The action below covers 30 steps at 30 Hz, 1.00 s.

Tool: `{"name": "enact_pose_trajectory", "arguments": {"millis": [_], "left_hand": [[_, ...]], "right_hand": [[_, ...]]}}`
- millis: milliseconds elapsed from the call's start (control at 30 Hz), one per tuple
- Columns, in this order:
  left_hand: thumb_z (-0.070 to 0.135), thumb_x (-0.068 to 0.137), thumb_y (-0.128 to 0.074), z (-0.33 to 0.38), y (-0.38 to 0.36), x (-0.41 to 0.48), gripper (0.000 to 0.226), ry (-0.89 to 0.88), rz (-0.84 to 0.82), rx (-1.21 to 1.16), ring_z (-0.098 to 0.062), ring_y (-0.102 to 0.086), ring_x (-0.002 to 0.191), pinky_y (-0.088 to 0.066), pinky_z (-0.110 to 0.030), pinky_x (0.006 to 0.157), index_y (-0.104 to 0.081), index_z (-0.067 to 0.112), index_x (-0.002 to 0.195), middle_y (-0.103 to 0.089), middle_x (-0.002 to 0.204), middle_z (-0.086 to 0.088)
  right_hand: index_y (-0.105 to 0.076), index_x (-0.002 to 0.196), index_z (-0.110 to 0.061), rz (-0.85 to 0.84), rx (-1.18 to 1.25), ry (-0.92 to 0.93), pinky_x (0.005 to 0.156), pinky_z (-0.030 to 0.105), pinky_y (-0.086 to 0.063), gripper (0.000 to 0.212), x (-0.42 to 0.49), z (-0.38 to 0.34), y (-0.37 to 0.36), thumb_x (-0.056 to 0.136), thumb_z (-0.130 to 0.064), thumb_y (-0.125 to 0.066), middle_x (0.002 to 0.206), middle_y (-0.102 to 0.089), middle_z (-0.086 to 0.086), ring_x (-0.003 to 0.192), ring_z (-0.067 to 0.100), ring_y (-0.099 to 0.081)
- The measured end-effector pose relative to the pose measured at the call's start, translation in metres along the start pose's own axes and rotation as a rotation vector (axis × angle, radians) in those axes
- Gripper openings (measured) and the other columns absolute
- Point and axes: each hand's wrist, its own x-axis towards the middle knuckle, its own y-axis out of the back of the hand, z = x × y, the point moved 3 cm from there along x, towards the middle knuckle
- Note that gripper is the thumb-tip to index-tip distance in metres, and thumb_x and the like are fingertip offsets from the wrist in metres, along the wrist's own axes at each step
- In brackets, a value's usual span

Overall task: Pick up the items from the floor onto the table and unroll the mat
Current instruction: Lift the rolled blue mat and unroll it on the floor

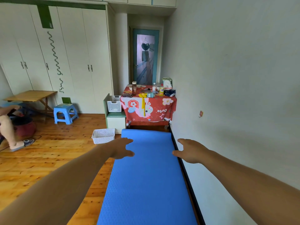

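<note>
A blue mat (pixel 149 176) lies flat along the wooden floor beside the right wall, its far end curled slightly near the table. My left hand (pixel 121 148) hovers over the mat's left edge, fingers spread, holding nothing. My right hand (pixel 190 151) reaches over the mat's right edge by the wall, also spread and empty. The table (pixel 168 109) with a red cartoon cloth stands past the mat's far end. On it are a brown bottle (pixel 134 88), a yellow bottle (pixel 161 91), a yellow cloth (pixel 143 98) and other small items.
A white perforated basket (pixel 103 135) sits on the floor left of the mat's far end. A green-and-white cabinet (pixel 116 119) holding another basket stands beside the table. A blue stool (pixel 65 113), a wooden folding table (pixel 32 95) and a seated person's leg (pixel 9 132) are at left.
</note>
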Motion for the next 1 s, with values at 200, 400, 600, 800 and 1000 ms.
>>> {"name": "enact_pose_trajectory", "arguments": {"millis": [200,400,600,800,1000], "left_hand": [[0.054,0.085,-0.055,-0.004,-0.018,-0.054,0.078,0.013,-0.046,-0.001,-0.023,-0.035,0.136,-0.035,-0.037,0.106,-0.015,0.032,0.147,-0.015,0.158,0.003],[0.054,0.085,-0.056,0.014,-0.019,-0.085,0.079,0.009,-0.005,-0.022,-0.022,-0.027,0.141,-0.031,-0.039,0.109,-0.014,0.032,0.148,-0.014,0.158,0.002],[0.053,0.085,-0.056,0.041,-0.027,-0.115,0.078,0.028,0.06,-0.027,-0.022,-0.018,0.144,-0.021,-0.039,0.114,-0.015,0.032,0.148,-0.014,0.158,0.002],[0.058,0.082,-0.056,0.073,-0.061,-0.159,0.08,0.082,0.062,-0.06,-0.023,-0.023,0.142,-0.025,-0.04,0.112,-0.016,0.034,0.147,-0.016,0.158,0.003],[0.06,0.08,-0.057,0.09,-0.085,-0.192,0.081,0.115,0.037,-0.028,-0.022,-0.021,0.143,-0.023,-0.044,0.115,-0.018,0.036,0.146,-0.017,0.157,0.004]], "right_hand": [[-0.013,0.15,-0.021,-0.035,-0.016,0.011,0.108,0.033,-0.028,0.08,-0.058,-0.012,-0.015,0.088,-0.06,-0.046,0.158,-0.017,0.003,0.141,0.022,-0.025],[-0.012,0.15,-0.021,0.001,0.003,0.018,0.11,0.033,-0.025,0.081,-0.091,-0.006,-0.005,0.088,-0.06,-0.046,0.158,-0.015,0.002,0.142,0.022,-0.022],[-0.013,0.15,-0.02,0.038,0.019,0.048,0.11,0.034,-0.025,0.081,-0.125,0.009,-0.002,0.088,-0.06,-0.046,0.158,-0.014,0.003,0.142,0.022,-0.022],[-0.015,0.149,-0.02,0.038,0.04,0.101,0.108,0.034,-0.028,0.082,-0.17,0.042,-0.012,0.086,-0.061,-0.048,0.157,-0.018,0.002,0.141,0.022,-0.026],[-0.015,0.149,-0.021,-0.008,0.068,0.118,0.109,0.036,-0.031,0.084,-0.202,0.061,-0.025,0.085,-0.062,-0.049,0.157,-0.02,0.001,0.14,0.022,-0.028]]}}
